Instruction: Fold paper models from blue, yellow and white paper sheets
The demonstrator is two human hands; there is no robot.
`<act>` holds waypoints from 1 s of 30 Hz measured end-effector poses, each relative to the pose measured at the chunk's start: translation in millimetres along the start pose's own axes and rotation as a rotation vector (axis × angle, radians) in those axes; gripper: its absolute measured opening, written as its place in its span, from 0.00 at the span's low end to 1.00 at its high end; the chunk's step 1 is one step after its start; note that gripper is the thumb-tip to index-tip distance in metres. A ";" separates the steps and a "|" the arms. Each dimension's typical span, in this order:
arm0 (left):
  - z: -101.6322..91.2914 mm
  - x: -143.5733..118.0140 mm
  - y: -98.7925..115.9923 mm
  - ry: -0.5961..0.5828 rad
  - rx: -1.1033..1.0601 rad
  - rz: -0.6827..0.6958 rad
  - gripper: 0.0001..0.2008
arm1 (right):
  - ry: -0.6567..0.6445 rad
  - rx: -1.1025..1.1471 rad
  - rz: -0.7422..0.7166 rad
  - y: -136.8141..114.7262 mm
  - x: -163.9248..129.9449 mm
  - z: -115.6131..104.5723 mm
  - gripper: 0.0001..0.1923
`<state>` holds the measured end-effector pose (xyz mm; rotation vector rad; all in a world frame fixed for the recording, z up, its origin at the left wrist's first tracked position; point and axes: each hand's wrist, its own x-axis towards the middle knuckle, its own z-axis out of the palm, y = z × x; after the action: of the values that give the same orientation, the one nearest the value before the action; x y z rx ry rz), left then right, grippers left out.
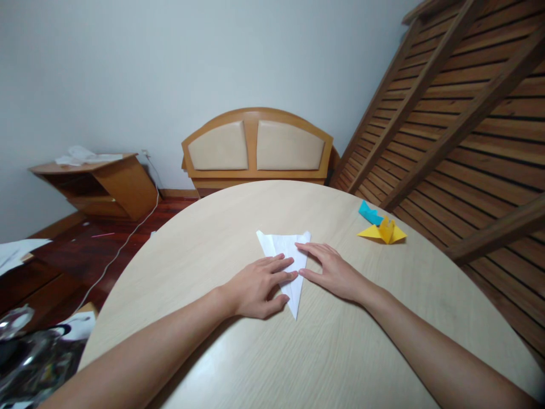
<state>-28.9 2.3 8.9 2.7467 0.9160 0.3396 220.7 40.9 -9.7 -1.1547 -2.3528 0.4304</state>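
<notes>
A white sheet of paper, folded into a long triangle with its point toward me, lies flat on the round table. Across its left and middle part my left hand rests with fingers stretched out, covering some of the folds. My right hand touches the paper's right edge, thumb and fingers apart. Neither hand grips anything. To the right on the same table sit a yellow origami figure and, just behind it, a blue origami figure.
The round table has a pale wood top. Beyond it stands a headboard with padded panels. Wooden slats lean at the right. On the left are a low cabinet with white material on top and a cable along the floor.
</notes>
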 end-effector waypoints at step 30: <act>5.1 -0.6 -0.9 0.017 0.029 0.006 0.29 | 0.094 -0.368 0.334 3.8 6.8 4.7 0.33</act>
<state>-28.5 1.9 3.7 2.7771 0.9246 0.3539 217.1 48.4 -13.5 -1.7096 -2.2165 0.0454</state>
